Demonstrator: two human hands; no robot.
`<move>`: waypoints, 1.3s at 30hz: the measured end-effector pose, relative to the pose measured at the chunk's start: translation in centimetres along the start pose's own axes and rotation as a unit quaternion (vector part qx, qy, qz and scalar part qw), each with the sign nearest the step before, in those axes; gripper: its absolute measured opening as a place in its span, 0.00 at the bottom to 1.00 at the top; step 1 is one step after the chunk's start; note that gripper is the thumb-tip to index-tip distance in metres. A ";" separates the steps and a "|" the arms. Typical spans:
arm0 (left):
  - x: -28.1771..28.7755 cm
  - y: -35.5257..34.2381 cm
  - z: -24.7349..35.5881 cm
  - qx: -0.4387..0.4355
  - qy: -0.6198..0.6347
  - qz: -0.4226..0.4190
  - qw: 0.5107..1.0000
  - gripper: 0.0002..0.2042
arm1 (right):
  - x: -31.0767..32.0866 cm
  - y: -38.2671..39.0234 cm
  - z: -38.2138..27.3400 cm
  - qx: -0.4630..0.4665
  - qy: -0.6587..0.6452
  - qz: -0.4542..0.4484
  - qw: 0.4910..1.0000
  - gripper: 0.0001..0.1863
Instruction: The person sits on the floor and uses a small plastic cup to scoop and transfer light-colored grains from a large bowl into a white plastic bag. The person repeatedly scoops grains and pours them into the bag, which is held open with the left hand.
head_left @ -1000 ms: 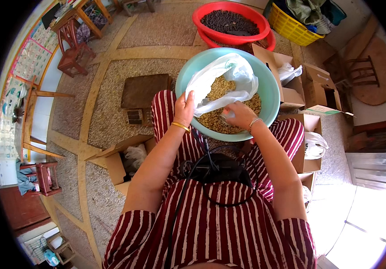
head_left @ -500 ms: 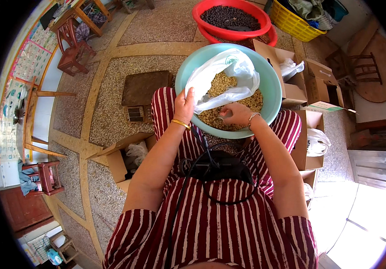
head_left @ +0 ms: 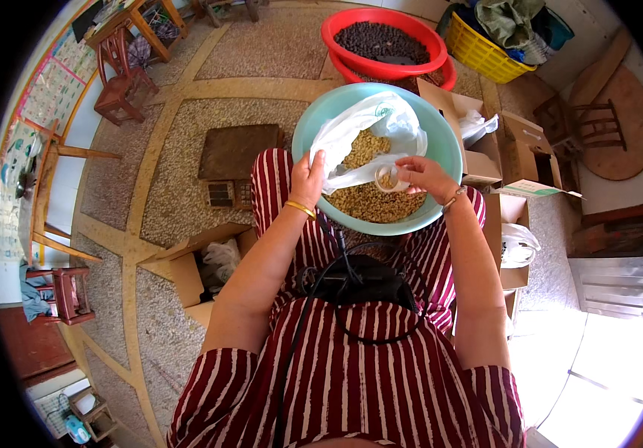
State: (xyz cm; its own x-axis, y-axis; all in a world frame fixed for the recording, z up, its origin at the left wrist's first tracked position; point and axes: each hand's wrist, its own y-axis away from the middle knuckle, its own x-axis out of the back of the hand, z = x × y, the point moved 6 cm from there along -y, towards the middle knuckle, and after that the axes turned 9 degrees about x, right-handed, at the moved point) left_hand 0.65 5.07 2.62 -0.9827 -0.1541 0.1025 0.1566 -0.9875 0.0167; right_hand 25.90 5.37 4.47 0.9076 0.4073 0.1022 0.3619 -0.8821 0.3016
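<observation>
My left hand [head_left: 307, 179] grips the near left edge of a white plastic bag [head_left: 351, 122], holding its mouth wide. Pale yellow-tan kernels [head_left: 367, 149] show inside the bag. The bag rests in a light turquoise basin [head_left: 450, 138] between my knees, and more loose kernels [head_left: 373, 206] cover the basin's bottom. In my right hand [head_left: 427, 178] is a small clear cup [head_left: 388, 180], pinched at its right side, with some kernels in it. The cup is over the bag's near edge, above the loose kernels.
Beyond the basin stand stacked red basins [head_left: 430, 54] with dark round pieces, beside a yellow basket [head_left: 483, 50] of cloth. Cardboard boxes [head_left: 528, 153] with white bags line the right side. A low brown stool [head_left: 237, 149] and an open carton [head_left: 187, 278] are at left.
My right hand has risen from the loose kernels in the basin, bringing up the small cup with kernels. My left hand keeps its hold on the bag, whose mouth has shifted slightly.
</observation>
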 end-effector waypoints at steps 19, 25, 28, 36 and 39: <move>-0.1 -0.1 -0.3 -0.023 0.032 -0.006 0.999 0.17 | -2.9 -1.3 -8.8 0.361 0.482 0.255 0.757 0.26; -0.1 -0.3 -1.0 -0.022 0.039 -0.009 0.999 0.18 | -1.6 0.2 -6.9 0.325 0.340 0.274 0.839 0.24; 0.0 0.1 -0.2 -0.037 0.011 0.017 0.999 0.18 | -2.2 0.9 -4.5 0.216 0.272 0.167 0.923 0.22; -0.1 -0.2 -0.4 -0.003 0.021 -0.006 1.000 0.18 | -4.4 0.5 1.2 0.141 0.440 0.034 0.886 0.17; -0.1 -0.2 -0.6 0.002 0.023 0.000 1.000 0.18 | -4.9 0.2 1.0 0.109 0.549 0.012 0.829 0.15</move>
State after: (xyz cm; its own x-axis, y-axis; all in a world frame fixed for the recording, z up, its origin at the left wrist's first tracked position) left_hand 0.64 5.28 2.02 -0.9862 -0.1557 0.0570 0.1571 -0.9874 0.0204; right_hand 21.79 2.96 3.05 0.2173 0.2544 0.9424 0.4852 -0.8659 0.1219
